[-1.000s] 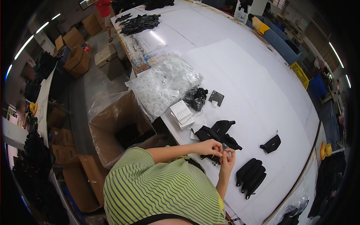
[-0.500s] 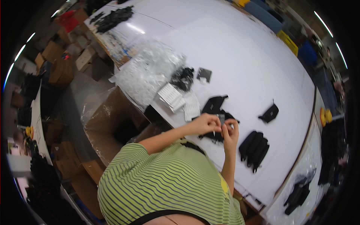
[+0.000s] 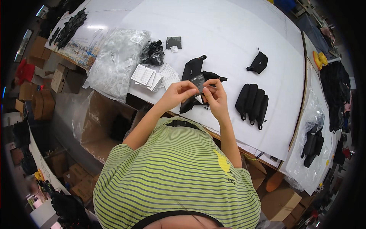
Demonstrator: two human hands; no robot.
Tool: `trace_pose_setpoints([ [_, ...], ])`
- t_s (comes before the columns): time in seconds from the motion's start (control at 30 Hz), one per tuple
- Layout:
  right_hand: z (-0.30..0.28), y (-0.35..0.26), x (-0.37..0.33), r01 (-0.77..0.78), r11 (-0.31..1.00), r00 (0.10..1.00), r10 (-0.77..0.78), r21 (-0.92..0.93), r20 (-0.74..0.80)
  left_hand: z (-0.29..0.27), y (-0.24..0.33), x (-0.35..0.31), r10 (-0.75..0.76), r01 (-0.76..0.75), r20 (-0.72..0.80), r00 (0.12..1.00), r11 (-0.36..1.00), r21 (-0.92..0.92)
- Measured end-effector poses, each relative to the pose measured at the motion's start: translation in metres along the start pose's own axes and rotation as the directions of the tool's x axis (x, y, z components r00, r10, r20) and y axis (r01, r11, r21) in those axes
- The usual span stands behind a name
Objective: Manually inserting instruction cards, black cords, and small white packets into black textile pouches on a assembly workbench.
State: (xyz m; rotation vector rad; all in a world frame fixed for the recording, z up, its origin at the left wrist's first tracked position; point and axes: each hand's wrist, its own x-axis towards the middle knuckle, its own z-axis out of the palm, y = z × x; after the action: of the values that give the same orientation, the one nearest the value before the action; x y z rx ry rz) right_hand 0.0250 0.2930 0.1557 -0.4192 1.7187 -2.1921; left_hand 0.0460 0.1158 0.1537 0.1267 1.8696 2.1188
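Over the table's near edge, I hold a dark printed card (image 3: 198,80) up between both hands. My left hand (image 3: 179,94) is closed in a pinch at the card's lower left edge. Thumb and fingers of my right hand (image 3: 216,97) pinch its right side. A small white piece (image 3: 198,99) shows just below the card, between the hands; whether it is attached I cannot tell. Behind and beneath lie black fabric pouches (image 3: 193,68), partly hidden by my hands. A stack of white printed sheets (image 3: 144,75) lies left of my left hand.
Clear plastic bags (image 3: 116,63) are heaped at the left, beside a black tangled bundle (image 3: 154,52). Another dark card (image 3: 174,42) lies farther back. To the right are a single black pouch (image 3: 259,62) and a row of several more (image 3: 252,102). A lined carton (image 3: 100,126) stands below the left edge.
The whole view has turned and shifted, so the table things appear farther up and left. Both hands still pinch the card, which now shows more plainly.
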Motion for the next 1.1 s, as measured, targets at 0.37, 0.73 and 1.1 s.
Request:
trace_pose_setpoints([
  [0.37,-0.016,0.000,-0.007,0.023,0.996,0.989,-0.036,-0.091,-0.143,-0.007,-0.095,-0.014,0.201,-0.097,-0.061,0.978,0.687,0.720],
  [0.73,0.001,-0.008,-0.007,0.220,0.504,0.973,-0.055,-0.835,0.223,-0.004,-0.034,-0.017,0.436,-0.281,0.081,0.896,0.417,0.864],
  [1.1,0.005,0.003,-0.010,0.003,0.597,0.998,0.052,-0.802,0.043,-0.013,-0.038,-0.053,0.479,-0.411,0.222,0.849,0.337,0.847],
])
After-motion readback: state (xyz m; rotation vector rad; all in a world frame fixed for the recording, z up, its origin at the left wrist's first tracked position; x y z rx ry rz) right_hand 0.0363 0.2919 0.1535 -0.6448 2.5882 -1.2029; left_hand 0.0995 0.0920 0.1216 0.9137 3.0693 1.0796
